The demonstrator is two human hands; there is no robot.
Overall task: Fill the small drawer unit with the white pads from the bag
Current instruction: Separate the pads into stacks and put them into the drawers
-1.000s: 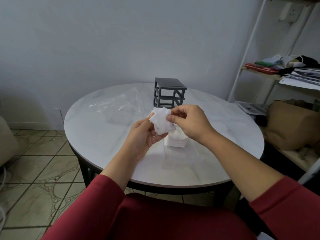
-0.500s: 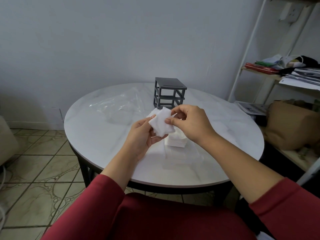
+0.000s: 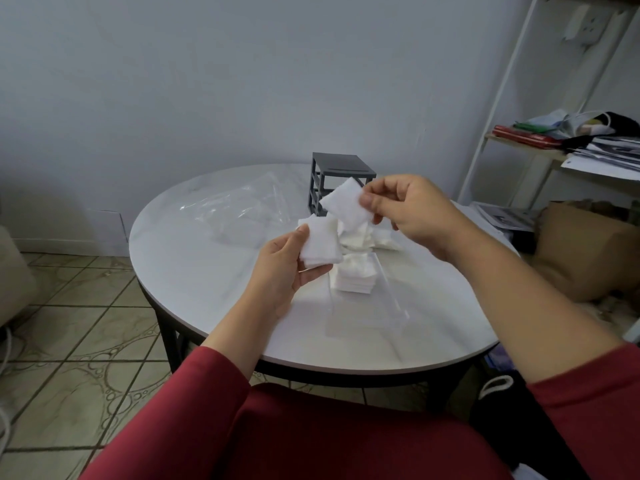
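Observation:
My right hand (image 3: 412, 211) pinches a single white pad (image 3: 344, 204) and holds it up in front of the dark grey drawer frame (image 3: 341, 178), which stands at the far side of the round table (image 3: 207, 271). My left hand (image 3: 285, 268) grips a small bundle of white pads (image 3: 320, 245) a little lower and to the left. A stack of pads (image 3: 355, 277) sits inside a clear drawer (image 3: 367, 306) lying on the table between my hands. More loose pads (image 3: 377, 239) lie behind it. The clear plastic bag (image 3: 242, 211) lies flat at the left.
A white shelf rack (image 3: 512, 98) with papers and clutter stands to the right of the table. A brown paper bag (image 3: 585, 247) sits below the shelf. Tiled floor shows at the left, and my red-clad lap fills the bottom of the view.
My right hand has pulled one pad off the bundle and lifted it up and to the right. My left hand has kept the rest of the bundle, slightly lower.

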